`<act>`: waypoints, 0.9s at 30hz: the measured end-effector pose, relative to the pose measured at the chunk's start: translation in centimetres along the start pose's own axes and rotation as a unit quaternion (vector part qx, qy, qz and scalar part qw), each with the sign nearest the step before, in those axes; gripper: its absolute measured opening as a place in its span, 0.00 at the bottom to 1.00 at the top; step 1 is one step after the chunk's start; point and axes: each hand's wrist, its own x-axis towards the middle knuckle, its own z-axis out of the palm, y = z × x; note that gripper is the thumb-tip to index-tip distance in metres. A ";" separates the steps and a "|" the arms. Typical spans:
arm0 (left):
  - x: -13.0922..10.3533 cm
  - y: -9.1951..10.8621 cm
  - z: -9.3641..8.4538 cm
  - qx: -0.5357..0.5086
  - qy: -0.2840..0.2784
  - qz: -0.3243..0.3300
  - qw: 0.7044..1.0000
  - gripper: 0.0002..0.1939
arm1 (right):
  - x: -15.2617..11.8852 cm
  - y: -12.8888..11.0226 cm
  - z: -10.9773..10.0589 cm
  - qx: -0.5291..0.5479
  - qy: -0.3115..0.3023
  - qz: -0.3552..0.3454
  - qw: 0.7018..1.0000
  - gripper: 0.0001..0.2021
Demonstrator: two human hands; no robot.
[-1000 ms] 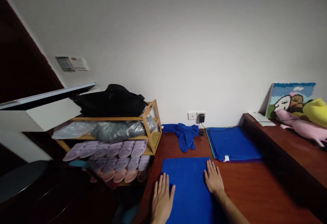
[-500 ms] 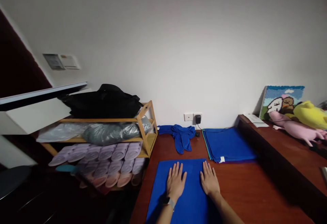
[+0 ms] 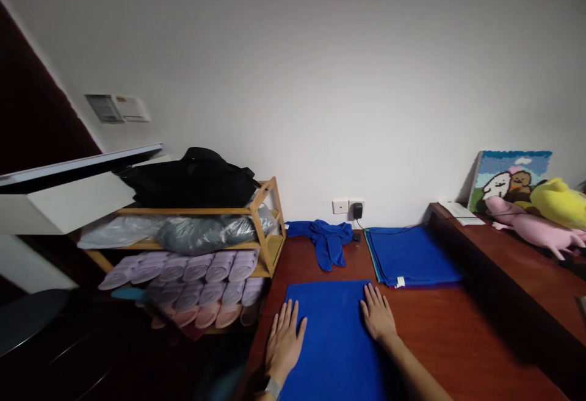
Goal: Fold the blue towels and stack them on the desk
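A blue cloth point(image 3: 332, 334) lies spread flat on the reddish-brown wooden table point(image 3: 439, 340), its near end cut off by the bottom of the view. My left hand point(image 3: 284, 340) rests open along the cloth's left edge, fingers pointing forward; a watch sits on that wrist. At the cloth's far right corner, my right hand point(image 3: 378, 314) lies flat with its fingers stretched out. Beyond it is a stack of folded blue cloths point(image 3: 414, 256) with a small white tag. A knotted blue cloth point(image 3: 328, 242) lies near the wall.
Left of the table stands a wooden rack point(image 3: 270, 254) with several slippers point(image 3: 201, 267) and a black bag point(image 3: 195, 181). A black plug point(image 3: 358, 210) with a cord is in the wall socket. On the raised ledge at right are a pink plush toy point(image 3: 533, 224) and a picture point(image 3: 508, 178).
My left hand has slid from the middle of the cloth to its left edge. My right hand stays at the far right corner. The view has shifted slightly.
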 end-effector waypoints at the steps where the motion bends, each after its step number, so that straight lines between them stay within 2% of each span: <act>1: 0.0 0.0 0.0 0.000 0.003 -0.001 1.000 0.36 | 0.4 0.7 -0.4 0.001 0.026 -0.014 1.000 0.31; 4: 0.0 -0.1 0.3 0.003 0.016 0.004 1.000 0.36 | 2.5 3.8 -2.3 -0.027 0.118 -0.030 0.992 0.29; 7: 0.0 -0.4 0.7 0.005 0.031 0.009 0.999 0.36 | 5.5 7.5 -4.3 -0.063 0.153 0.026 0.986 0.28; 10: 0.0 -0.6 1.0 0.005 0.041 0.012 0.999 0.35 | 7.7 10.4 -4.4 -0.067 0.095 0.096 0.989 0.28; 13: 0.0 -0.9 1.3 0.004 0.045 0.017 0.999 0.34 | 8.1 11.6 -2.7 -0.059 0.043 0.133 0.988 0.30; 16: 0.1 -1.1 1.4 0.005 0.041 0.018 0.999 0.35 | 7.3 11.6 -1.1 -0.069 0.062 0.136 0.986 0.30; 20: 0.2 -0.9 1.3 0.008 0.035 0.016 0.999 0.35 | 5.0 11.0 -0.9 -0.073 0.060 0.132 0.987 0.30; 24: 0.2 -0.6 0.5 0.016 0.011 0.017 1.000 0.34 | 1.4 10.0 -1.0 -0.077 0.059 0.135 0.986 0.30; 27: 0.1 -1.1 -0.4 0.024 -0.009 0.015 1.000 0.34 | -1.9 9.0 -0.4 -0.088 0.065 0.145 0.983 0.30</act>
